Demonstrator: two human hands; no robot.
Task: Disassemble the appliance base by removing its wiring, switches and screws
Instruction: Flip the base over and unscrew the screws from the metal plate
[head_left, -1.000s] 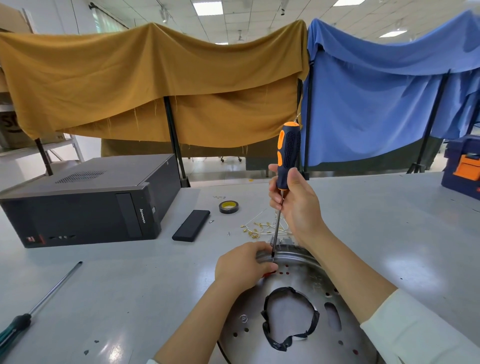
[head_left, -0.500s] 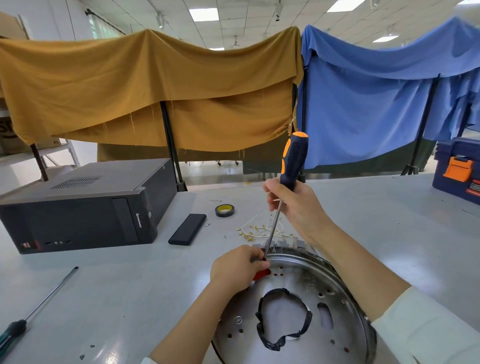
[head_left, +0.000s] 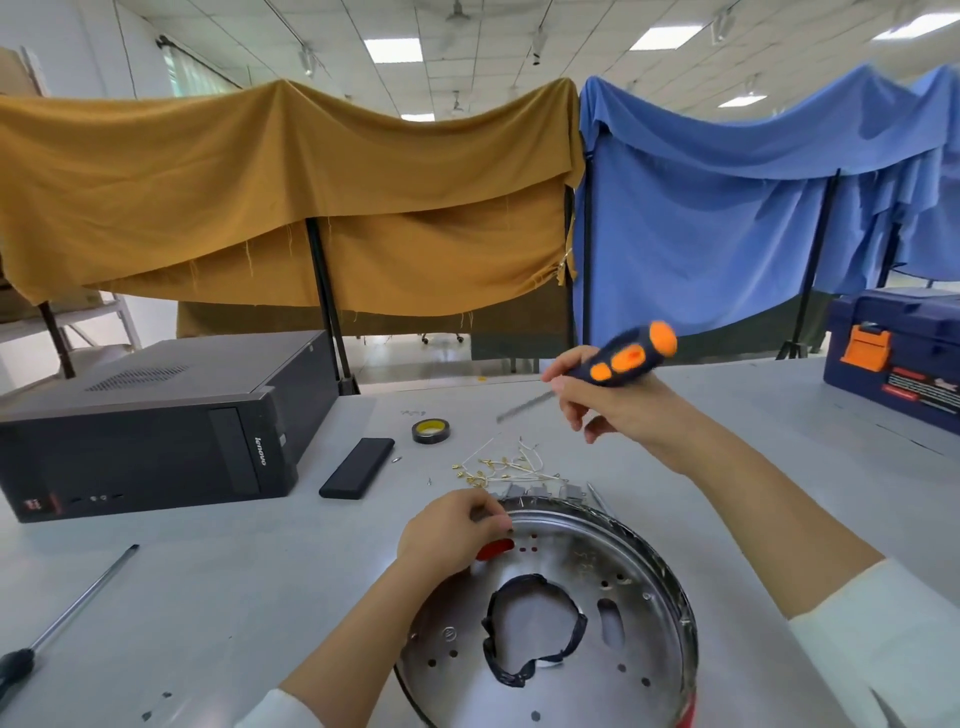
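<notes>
A person's left hand (head_left: 451, 535) rests on the far rim of a round metal appliance base (head_left: 561, 623) lying on a grey table (head_left: 208, 587), its fingers curled together and pinching at something small on the rim; what they pinch is too small to tell. The right hand (head_left: 618, 410) is raised above the table, well clear of the base, fingers wrapped round the dark blue and orange handle of a screwdriver (head_left: 618, 361), whose blurred shaft points down and to the left. A ring of black tape edges the large hole in the middle of the base, and a red part shows through an opening beside the left hand. Just beyond the base lie loose white wires with brass terminals (head_left: 506, 467) and small grey switches (head_left: 540, 492). Farther off sit a roll of black tape (head_left: 430, 431), a slim black box (head_left: 357, 467) and a black computer case (head_left: 156, 421). A second screwdriver (head_left: 62, 618) lies at the left edge, and a blue toolbox (head_left: 898, 353) stands at the right.
</notes>
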